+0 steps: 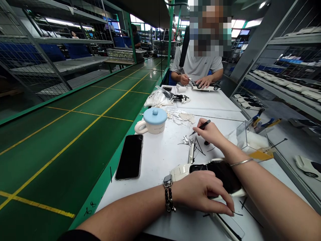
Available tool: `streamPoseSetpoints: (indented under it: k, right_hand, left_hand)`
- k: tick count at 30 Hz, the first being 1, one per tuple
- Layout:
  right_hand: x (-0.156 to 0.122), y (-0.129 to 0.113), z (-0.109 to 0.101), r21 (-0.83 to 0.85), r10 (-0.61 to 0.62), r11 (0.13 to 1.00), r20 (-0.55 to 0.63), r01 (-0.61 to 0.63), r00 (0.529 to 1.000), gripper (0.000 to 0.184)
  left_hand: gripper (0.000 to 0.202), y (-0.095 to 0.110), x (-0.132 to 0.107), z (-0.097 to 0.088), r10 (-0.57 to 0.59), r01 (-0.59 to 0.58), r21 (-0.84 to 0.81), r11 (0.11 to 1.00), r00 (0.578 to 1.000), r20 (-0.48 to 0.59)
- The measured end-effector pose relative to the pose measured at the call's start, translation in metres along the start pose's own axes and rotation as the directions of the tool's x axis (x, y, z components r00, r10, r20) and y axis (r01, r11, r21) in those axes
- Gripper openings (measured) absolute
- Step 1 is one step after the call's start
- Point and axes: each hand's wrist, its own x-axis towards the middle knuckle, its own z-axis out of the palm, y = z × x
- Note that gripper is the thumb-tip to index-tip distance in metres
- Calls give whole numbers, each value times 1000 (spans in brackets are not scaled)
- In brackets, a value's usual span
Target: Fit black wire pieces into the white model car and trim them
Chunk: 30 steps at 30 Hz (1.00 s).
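Ideally, the right hand [210, 131], grip clamped on tweezers [205, 124], should meet the silver bits [187, 140] lightly; the left hand [204, 189], pinching a black strip [238, 213], should avoid pressing the toy car [179, 171].

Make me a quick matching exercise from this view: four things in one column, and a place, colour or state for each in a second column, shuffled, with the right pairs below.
Things
1. Tweezers
2. Mug
3. Phone
4. Nearer model car

Place, colour or state
A. Lying flat, with a black face up
B. Partly hidden behind the left hand
C. Held in the right hand
D. Topped with a light blue lid

Right pairs: 1-C, 2-D, 3-A, 4-B.
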Motion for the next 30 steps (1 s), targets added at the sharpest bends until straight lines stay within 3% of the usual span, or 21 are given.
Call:
streamPoseSetpoints:
  k: [7, 16, 23, 30]
  right_hand:
    - [-4, 0, -5, 17, 5, 1000, 77, -7, 997, 22]
    - [-4, -2, 0, 24, 113, 993, -21, -112, 993, 18]
    - [-3, -3, 2, 55, 143, 988, -33, -141, 989, 17]
    - [-4, -6, 3, 72, 165, 984, -24, -163, 986, 18]
  left_hand:
    - [35, -1, 0, 0, -37, 37, 5, 999, 999, 22]
    - [32, -2, 0, 0, -195, 186, 78, 979, 972, 129]
    - [30, -1, 0, -1, -216, 204, 96, 974, 967, 136]
    - [32, 0, 0, -2, -137, 131, 66, 989, 986, 98]
